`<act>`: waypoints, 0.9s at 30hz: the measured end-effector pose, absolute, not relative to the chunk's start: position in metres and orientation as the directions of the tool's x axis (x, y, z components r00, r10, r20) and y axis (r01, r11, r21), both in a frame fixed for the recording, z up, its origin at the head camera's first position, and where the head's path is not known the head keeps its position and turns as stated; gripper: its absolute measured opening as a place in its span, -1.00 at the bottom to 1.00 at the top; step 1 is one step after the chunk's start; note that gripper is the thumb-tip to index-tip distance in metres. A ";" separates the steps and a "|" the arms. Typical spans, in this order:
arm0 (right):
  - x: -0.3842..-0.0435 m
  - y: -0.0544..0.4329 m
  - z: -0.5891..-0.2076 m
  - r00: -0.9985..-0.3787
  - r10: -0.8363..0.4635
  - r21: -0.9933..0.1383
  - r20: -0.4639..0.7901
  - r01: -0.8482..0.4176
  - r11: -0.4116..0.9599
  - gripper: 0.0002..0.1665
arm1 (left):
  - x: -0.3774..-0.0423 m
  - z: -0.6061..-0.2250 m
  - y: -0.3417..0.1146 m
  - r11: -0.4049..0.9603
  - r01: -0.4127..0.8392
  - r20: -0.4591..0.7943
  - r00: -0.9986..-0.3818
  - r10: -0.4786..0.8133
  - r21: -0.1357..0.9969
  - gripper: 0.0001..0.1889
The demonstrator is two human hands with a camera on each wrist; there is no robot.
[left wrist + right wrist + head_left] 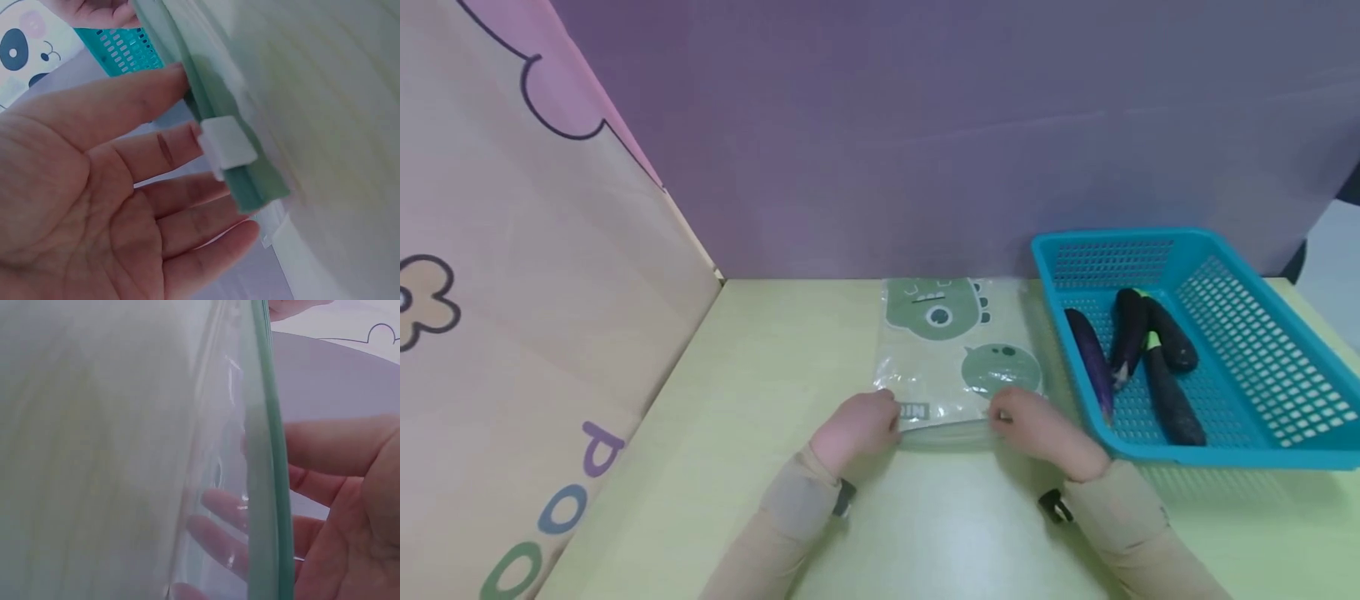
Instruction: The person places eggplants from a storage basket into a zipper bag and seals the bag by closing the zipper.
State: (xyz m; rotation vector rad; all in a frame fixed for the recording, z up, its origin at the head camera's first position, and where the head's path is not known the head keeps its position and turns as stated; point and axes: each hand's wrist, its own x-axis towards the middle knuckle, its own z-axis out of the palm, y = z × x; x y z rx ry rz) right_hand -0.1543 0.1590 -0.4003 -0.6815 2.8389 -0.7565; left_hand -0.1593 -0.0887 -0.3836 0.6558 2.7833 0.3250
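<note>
A clear slider zip bag (936, 367) printed with green cartoon monsters lies flat on the table, its zip edge toward me. My left hand (861, 423) pinches the near left corner. In the left wrist view, the thumb and index finger meet the green zip strip (190, 72) right beside a white slider (230, 142). At the near right corner my right hand (1041, 427) holds the same edge. The right wrist view shows its thumb on one side of the green strip (275, 456), with other fingers seen through the clear plastic.
To the right stands a blue plastic basket (1270, 455) with several eggplants (1172, 400) inside. A purple panel (850, 142) rises behind the pale yellow table (760, 358). On the left is a printed panel (550, 275) with a flower and letters.
</note>
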 end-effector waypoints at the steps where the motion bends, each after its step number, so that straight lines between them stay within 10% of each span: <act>1: -0.155 0.159 -0.400 -0.894 -0.448 -0.508 0.002 -0.387 0.770 -0.94 | -0.160 -0.383 -0.088 0.871 0.404 -0.197 -0.864 0.463 0.278 -0.83; 27: -0.158 0.164 -0.401 -0.906 -0.394 -0.589 0.156 -0.405 0.699 -0.92 | -0.163 -0.384 -0.088 0.870 0.370 -0.212 -0.868 0.449 0.325 -0.87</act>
